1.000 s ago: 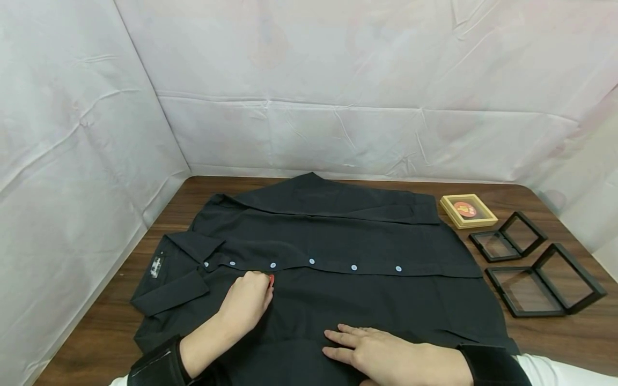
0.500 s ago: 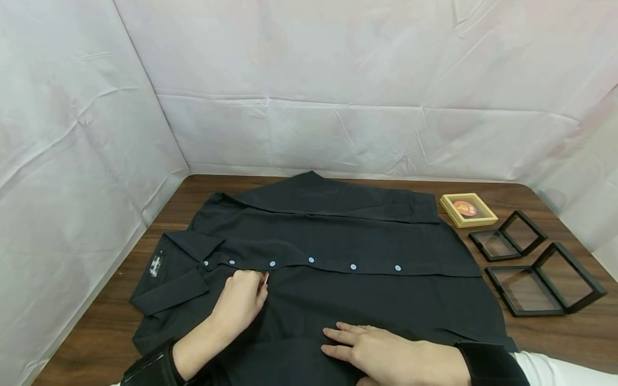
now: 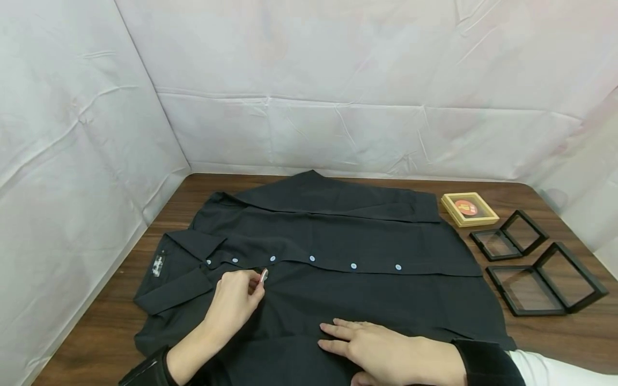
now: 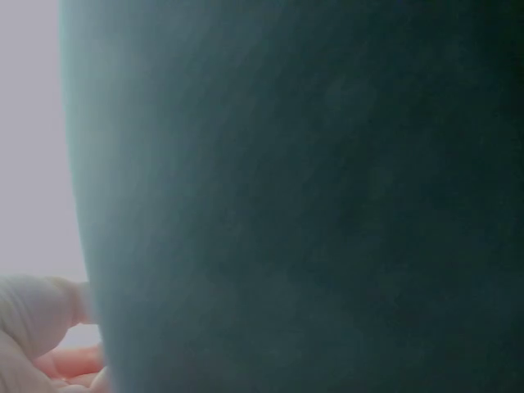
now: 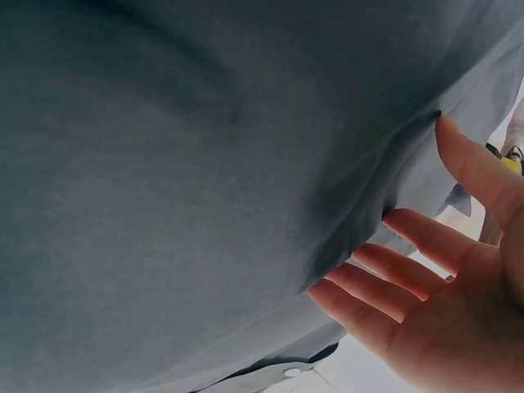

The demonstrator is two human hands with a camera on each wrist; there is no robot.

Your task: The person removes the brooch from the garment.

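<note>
A black shirt (image 3: 347,236) with pale buttons lies spread on the table, its collar to the left. My left hand (image 3: 234,300) pinches a small round badge (image 3: 264,275) between thumb and fingers, just below the button placket; the badge is edge-on and its face cannot be read. In the left wrist view, dark cloth covers most of the frame and only some fingers (image 4: 49,319) show at lower left. My right hand (image 3: 381,348) rests flat on the lower part of the shirt with its fingers spread. Its fingertips touch the cloth in the right wrist view.
At the right of the wooden table (image 3: 545,343) is a yellow-framed case (image 3: 470,209) with a round red badge inside. Two black clear-windowed frames (image 3: 509,236) stand unfolded nearby, the larger frame (image 3: 545,281) closer to me. White sheeting (image 3: 309,134) hangs behind and at the sides.
My left hand has drawn slightly back and to the left along the placket, turning so the badge's pale side shows. My right hand has barely moved, shifting slightly left.
</note>
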